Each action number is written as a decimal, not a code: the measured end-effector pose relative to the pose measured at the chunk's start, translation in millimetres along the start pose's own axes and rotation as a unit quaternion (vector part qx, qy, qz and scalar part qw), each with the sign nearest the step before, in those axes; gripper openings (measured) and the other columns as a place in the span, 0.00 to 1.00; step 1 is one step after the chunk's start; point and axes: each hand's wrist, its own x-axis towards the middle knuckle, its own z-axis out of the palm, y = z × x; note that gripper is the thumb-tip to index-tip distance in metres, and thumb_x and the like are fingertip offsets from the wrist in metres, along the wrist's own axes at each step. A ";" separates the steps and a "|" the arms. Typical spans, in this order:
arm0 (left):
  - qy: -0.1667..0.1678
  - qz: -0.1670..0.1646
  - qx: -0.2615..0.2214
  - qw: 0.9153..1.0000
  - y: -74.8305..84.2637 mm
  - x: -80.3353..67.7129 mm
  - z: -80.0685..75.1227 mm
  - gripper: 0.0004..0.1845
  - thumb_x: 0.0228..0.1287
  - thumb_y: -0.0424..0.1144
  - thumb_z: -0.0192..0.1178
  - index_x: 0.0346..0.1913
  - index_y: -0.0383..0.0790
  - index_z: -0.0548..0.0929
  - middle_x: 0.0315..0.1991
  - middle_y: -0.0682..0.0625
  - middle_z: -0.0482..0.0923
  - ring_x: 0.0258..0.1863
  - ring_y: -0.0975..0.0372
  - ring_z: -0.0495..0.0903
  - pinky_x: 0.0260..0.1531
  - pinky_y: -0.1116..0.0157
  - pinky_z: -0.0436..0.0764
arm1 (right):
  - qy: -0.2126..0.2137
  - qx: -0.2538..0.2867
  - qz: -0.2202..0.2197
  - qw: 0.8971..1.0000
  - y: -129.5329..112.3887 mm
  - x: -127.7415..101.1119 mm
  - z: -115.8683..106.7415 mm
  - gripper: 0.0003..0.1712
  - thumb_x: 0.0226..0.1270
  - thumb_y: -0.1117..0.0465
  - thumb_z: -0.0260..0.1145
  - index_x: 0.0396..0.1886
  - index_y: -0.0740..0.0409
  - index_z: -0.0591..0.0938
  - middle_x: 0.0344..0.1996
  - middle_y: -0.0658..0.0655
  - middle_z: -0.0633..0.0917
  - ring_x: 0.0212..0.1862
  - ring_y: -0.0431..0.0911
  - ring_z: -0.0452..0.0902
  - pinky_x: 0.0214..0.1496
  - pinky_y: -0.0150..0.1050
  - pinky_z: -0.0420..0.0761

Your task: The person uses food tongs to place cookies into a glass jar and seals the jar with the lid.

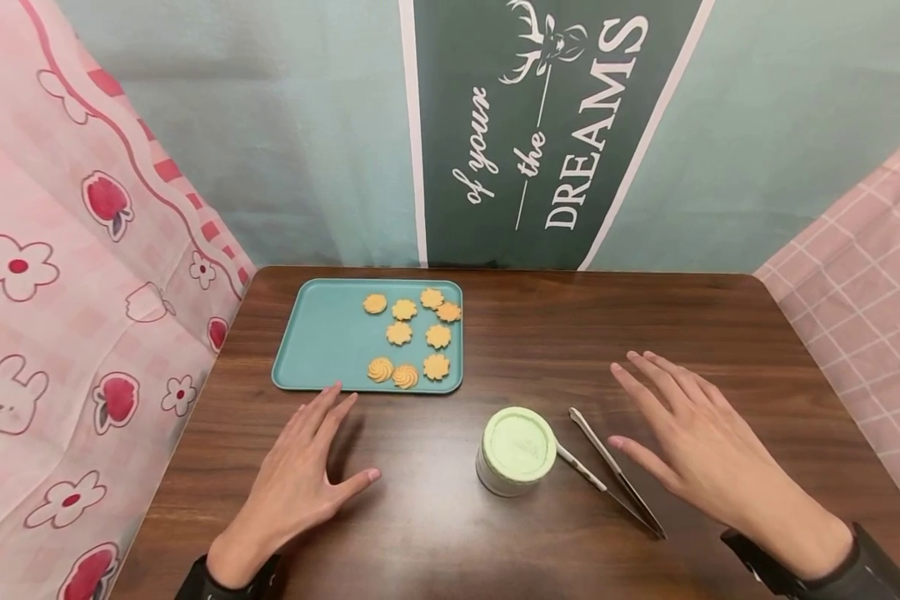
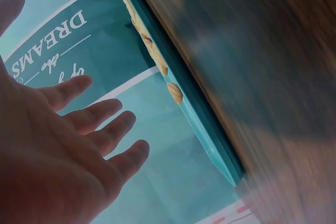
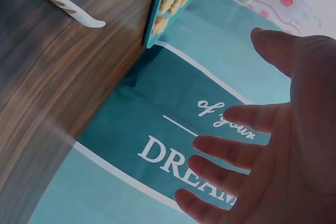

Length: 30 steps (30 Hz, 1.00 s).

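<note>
Dark wood table [image 1: 495, 333]: teal tray [image 1: 322, 342] with cookies [image 1: 412, 342], upper left; green-lidded jar [image 1: 516, 450], tongs [image 1: 615, 471], lower centre. Left hand [image 1: 300, 475], right hand [image 1: 690, 433] spread, holding nothing; likely pre-grasp, tongs nearest right hand

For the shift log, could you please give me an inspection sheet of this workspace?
Surface: dark wooden table.
Job's things: green-lidded jar upright; tweezers lying beside it, between the jar and the right hand.
Clutter: teal tray holding nine biscuits.
Grippers: left hand and right hand open, fingers spread, holding nothing.
Cables: nothing seen.
Surroundings: green banner behind, pink cloths at the sides.
</note>
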 end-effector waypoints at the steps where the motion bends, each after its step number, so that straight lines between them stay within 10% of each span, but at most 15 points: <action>1: -0.002 0.002 -0.001 1.000 0.4 0.1 0.7 0.52 0.58 0.66 0.74 0.80 0.44 0.67 0.82 0.41 0.60 0.78 0.43 0.63 0.75 0.37 0.62 | 0.000 -0.001 0.000 1.000 -0.4 0.2 -0.4 0.48 0.81 0.26 0.43 0.77 0.60 0.73 0.73 0.67 0.74 0.73 0.67 0.68 0.70 0.60 0.66; 30: -0.022 0.024 -0.022 0.999 12.4 6.8 8.2 0.53 0.59 0.70 0.70 0.81 0.45 0.67 0.83 0.44 0.59 0.81 0.48 0.60 0.77 0.40 0.61 | -0.004 -0.002 -0.025 1.000 -10.8 13.5 -9.0 0.48 0.81 0.27 0.42 0.77 0.60 0.73 0.74 0.65 0.73 0.73 0.64 0.68 0.67 0.62 0.67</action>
